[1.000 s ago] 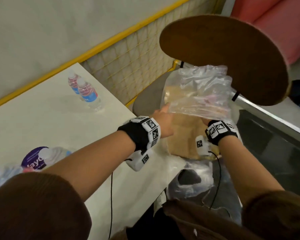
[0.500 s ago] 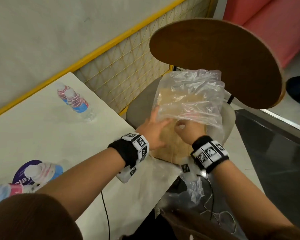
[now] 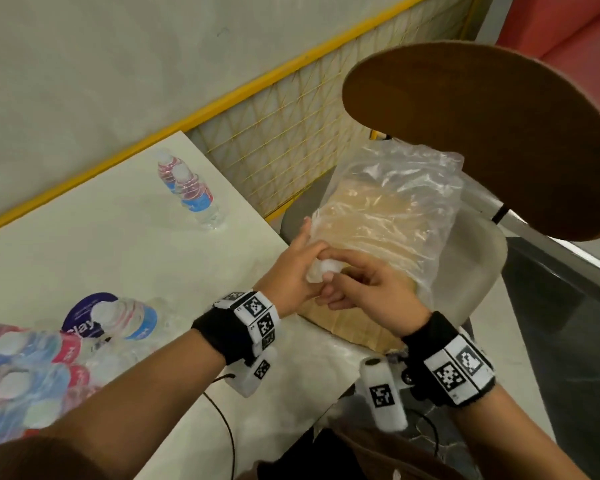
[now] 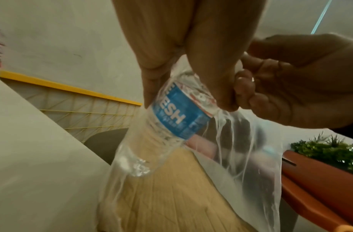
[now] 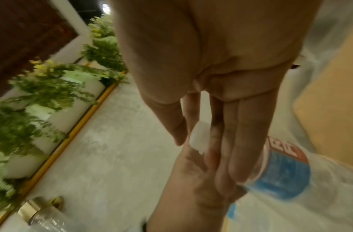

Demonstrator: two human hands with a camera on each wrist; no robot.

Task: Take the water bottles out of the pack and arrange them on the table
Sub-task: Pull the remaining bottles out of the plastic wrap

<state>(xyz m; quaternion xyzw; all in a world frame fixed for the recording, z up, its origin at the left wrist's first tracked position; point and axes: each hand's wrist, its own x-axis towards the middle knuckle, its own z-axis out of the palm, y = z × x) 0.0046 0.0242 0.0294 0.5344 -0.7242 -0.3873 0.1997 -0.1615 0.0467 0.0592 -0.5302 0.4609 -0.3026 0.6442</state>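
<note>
A clear water bottle point(image 4: 171, 117) with a blue label is half inside the loose clear plastic wrap point(image 3: 395, 209), which lies on the chair seat over a cardboard tray point(image 3: 347, 327). My left hand point(image 3: 291, 271) grips the bottle's upper body at the wrap's near-left corner. My right hand point(image 3: 364, 289) meets it from the right, its thumb and fingers pinching the white cap point(image 5: 199, 136). The bottle's label point(image 5: 280, 172) shows under my right fingers. Two more bottles point(image 3: 196, 195) stand together at the far end of the white table point(image 3: 118, 254).
A shrink-wrapped pack of bottles point(image 3: 25, 368) lies at the table's near left, one bottle point(image 3: 125, 317) beside it on a purple disc. The chair's wooden back point(image 3: 482, 133) rises behind the wrap. A yellow mesh fence point(image 3: 291, 133) runs along the wall.
Both hands drew back from inside the wrap to its near-left corner and came together. A bottle now shows between them, its white cap out of the film.
</note>
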